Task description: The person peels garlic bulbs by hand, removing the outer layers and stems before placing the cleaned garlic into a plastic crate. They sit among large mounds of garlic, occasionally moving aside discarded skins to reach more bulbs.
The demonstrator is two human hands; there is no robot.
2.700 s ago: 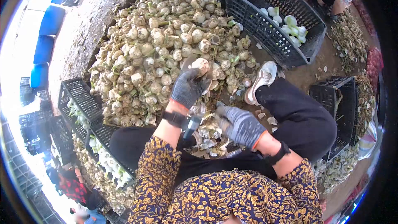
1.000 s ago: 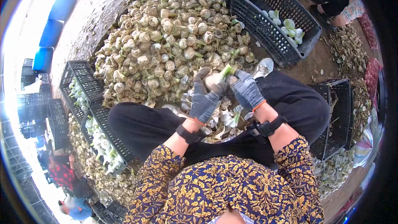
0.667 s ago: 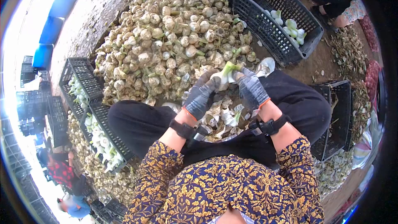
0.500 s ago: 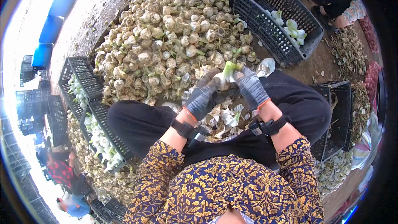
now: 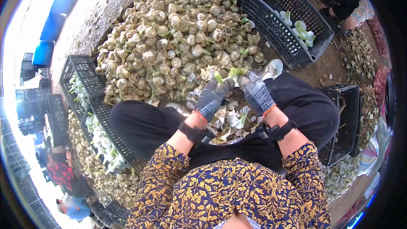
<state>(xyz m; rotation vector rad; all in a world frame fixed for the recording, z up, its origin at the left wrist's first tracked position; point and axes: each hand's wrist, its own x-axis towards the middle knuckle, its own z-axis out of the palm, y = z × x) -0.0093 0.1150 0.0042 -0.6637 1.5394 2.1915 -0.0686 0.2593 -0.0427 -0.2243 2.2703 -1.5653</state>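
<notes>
Both hands wear grey work gloves and meet over my lap, in front of the heap. My left hand (image 5: pixel 215 94) is closed round a garlic bulb, which its fingers mostly hide; the short green stem (image 5: pixel 218 77) sticks up beyond them. My right hand (image 5: pixel 256 90) is closed beside it, pinching a pale green strip of garlic skin (image 5: pixel 234 73) that stands between the hands. Loose white peelings (image 5: pixel 232 118) lie on the ground below, between my legs. Just ahead rises a large heap of unpeeled garlic (image 5: pixel 169 38).
Black crates of cleaned garlic stand at the left (image 5: pixel 98 118) and the upper right (image 5: pixel 288 21). Another black crate (image 5: pixel 344 123) sits by my right knee. A person's legs (image 5: pixel 335 0) show at top right, and other people (image 5: pixel 61 171) at far left.
My hands have moved slightly apart. The stem has tilted left with my left hand, and a pale green strip now stands separately by my right fingers.
</notes>
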